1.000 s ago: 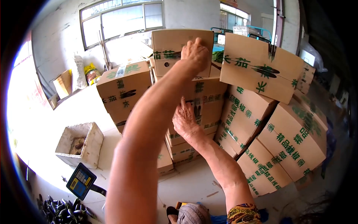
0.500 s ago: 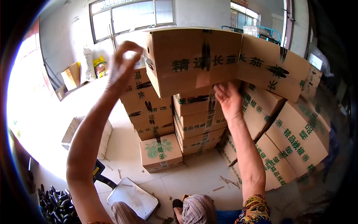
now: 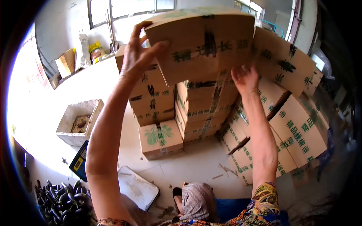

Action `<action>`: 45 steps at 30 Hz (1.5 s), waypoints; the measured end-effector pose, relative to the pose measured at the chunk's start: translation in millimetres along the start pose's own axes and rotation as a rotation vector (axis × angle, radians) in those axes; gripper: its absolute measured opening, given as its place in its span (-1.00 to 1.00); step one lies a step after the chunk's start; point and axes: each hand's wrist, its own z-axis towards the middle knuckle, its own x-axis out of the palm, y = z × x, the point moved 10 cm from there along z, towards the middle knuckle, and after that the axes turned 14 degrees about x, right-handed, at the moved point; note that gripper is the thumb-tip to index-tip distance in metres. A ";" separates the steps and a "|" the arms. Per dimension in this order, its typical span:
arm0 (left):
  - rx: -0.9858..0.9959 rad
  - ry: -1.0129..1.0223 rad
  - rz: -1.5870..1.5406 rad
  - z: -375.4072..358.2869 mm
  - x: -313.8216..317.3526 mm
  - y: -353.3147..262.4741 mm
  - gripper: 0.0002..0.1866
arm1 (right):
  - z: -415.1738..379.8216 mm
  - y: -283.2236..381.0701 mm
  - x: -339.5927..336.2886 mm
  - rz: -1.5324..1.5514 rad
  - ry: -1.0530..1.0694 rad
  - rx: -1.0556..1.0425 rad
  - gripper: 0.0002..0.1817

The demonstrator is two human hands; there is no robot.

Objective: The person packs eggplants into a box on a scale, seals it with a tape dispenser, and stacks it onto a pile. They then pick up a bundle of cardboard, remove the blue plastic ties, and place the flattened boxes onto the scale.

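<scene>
A cardboard carton [image 3: 200, 41] with green and black printing is up high in front of me, above a stack of similar cartons [image 3: 200, 103]. My left hand [image 3: 141, 56] grips its left side, thumb on the front face and fingers reaching over the corner. At the carton's lower right corner, my right hand [image 3: 246, 78] has its fingers curled up against the bottom edge. Its fingertips are partly hidden. Beside the lifted carton, on the right, stands another printed carton [image 3: 283, 62].
Stacked cartons [image 3: 298, 132] line the right side, and a single carton [image 3: 161, 139] sits on the floor. A floor scale [image 3: 137, 186] with its display [image 3: 79, 162] lies in front. Eggplants [image 3: 62, 201] are heaped at lower left, near a whitish foam box [image 3: 71, 120].
My left hand has come onto the carton's left side, thumb now on its front. The carton has shifted slightly right and tilted. My right hand has moved right along its lower edge.
</scene>
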 end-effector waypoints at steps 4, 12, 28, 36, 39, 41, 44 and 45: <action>-0.017 -0.110 -0.249 -40.1 -32.2 18.7 -0.24 | -35.3 -12.1 71.3 0.113 0.133 0.125 -0.25; -0.447 -0.569 -0.508 -150.5 -93.9 53.8 -0.41 | -101.0 -68.5 89.9 0.004 0.318 0.212 -0.46; -0.893 -0.691 -0.276 -497.0 -180.1 95.9 -0.28 | -203.3 -512.3 -82.9 0.400 -0.040 1.022 -0.44; -0.898 -0.371 -0.174 -479.5 -91.4 216.9 -0.36 | -155.6 -537.6 -199.2 0.132 -0.485 1.049 -0.23; -1.076 -0.727 -0.281 -518.8 -75.4 227.8 -0.20 | -149.0 -529.1 -179.7 0.136 -0.249 0.972 -0.09; -1.083 -0.769 -0.295 -518.5 -75.6 237.4 -0.16 | -144.0 -534.9 -167.5 0.150 -0.279 0.962 -0.15; -1.075 -0.782 -0.259 -509.0 -79.2 254.0 -0.15 | -112.2 -537.1 -167.6 0.060 -0.207 0.911 -0.12; -1.085 -0.728 -0.193 -534.6 -88.1 270.6 -0.13 | -116.8 -536.4 -170.8 0.028 -0.274 0.948 -0.11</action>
